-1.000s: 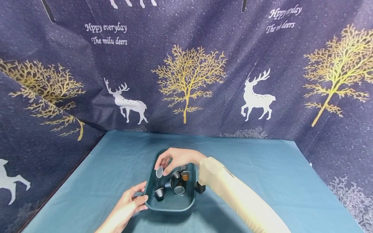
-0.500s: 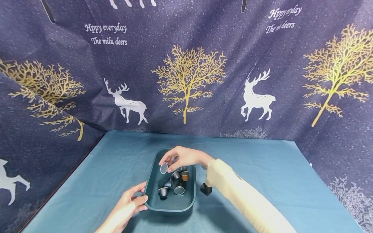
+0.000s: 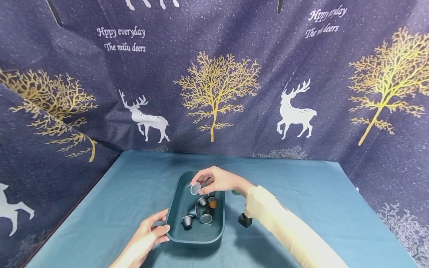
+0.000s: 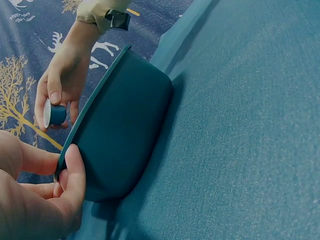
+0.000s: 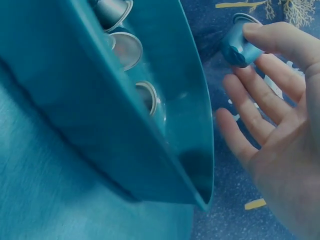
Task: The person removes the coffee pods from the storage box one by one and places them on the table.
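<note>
I've got left hand [image 3: 149, 230] gripping tub [image 3: 196, 242] at near left rim, right hand [image 3: 218, 180] pinching blue pod [image 3: 195, 188] over far half, bunch more pods [image 3: 206, 219] inside.

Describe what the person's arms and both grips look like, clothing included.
The left grip is ungloved, with no sleeve in view. The right grip is ungloved too, below a loose cream sleeve gathered at the cuff, where a small black block sits.

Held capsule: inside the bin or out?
Out: left wrist view shows the right hand holding the capsule above the bin, clear of its rim.
</note>
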The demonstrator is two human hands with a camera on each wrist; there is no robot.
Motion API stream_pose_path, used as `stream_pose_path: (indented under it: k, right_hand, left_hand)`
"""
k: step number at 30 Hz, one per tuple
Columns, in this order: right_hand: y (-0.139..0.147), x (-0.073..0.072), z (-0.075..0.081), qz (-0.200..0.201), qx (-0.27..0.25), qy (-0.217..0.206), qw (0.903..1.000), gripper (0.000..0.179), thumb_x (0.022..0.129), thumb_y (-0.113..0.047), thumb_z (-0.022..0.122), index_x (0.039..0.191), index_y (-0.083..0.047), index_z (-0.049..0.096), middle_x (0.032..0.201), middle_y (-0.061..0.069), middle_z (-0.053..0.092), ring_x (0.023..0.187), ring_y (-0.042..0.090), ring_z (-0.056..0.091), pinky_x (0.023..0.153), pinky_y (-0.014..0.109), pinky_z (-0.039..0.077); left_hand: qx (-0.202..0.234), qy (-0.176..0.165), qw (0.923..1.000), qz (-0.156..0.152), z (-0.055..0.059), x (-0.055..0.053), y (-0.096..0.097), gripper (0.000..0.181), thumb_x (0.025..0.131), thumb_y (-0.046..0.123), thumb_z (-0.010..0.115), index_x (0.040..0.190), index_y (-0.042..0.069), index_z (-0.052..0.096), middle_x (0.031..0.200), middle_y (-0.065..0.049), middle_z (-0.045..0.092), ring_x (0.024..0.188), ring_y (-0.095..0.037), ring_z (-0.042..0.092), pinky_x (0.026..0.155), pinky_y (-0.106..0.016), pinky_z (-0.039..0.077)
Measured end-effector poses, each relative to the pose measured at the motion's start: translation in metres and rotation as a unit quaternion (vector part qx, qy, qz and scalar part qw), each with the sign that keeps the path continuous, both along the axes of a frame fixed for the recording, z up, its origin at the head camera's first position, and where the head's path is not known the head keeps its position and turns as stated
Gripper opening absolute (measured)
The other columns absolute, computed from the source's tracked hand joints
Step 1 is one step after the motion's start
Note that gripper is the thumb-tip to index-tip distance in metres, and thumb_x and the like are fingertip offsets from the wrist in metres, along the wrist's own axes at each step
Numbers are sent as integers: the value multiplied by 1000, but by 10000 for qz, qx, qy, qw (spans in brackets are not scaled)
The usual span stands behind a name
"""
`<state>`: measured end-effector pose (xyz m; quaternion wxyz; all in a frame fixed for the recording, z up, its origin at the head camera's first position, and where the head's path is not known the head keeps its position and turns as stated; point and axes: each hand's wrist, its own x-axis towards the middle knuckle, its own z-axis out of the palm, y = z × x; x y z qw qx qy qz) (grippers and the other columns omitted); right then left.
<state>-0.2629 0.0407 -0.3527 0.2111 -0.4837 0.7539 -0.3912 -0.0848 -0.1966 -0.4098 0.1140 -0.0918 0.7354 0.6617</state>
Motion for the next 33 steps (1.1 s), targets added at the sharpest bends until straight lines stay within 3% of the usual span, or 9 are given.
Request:
stream_pose_path:
  k: [11,25,33]
  right_hand:
    - [19,-4,-10,-274,-483,6,9985,36,88,-13,72,123,-10,65,114,9,69,104,12,64,99,54,50]
    - [41,-6,-16,-873,-558,4,9946,37,87,-11,74,123,-9,64,115,8,69,106,19,64,99,46,51]
    - [58,-7,-19,-1255,-603,77,9902,35,88,-14,75,121,-17,65,116,4,69,108,18,65,100,45,51]
  left_hand:
    - [-46,-67,9999,99,1,0,1,58,97,7,54,150,-6,33,128,-18,33,98,-24,54,82,-36,56]
    - [5,-86,10000,15,1,0,0,59,98,8,54,150,-7,31,128,-18,33,97,-23,54,81,-35,55]
    - [-2,-70,10000,17,2,0,0,59,98,8,54,150,-7,31,127,-18,34,96,-23,55,81,-35,56]
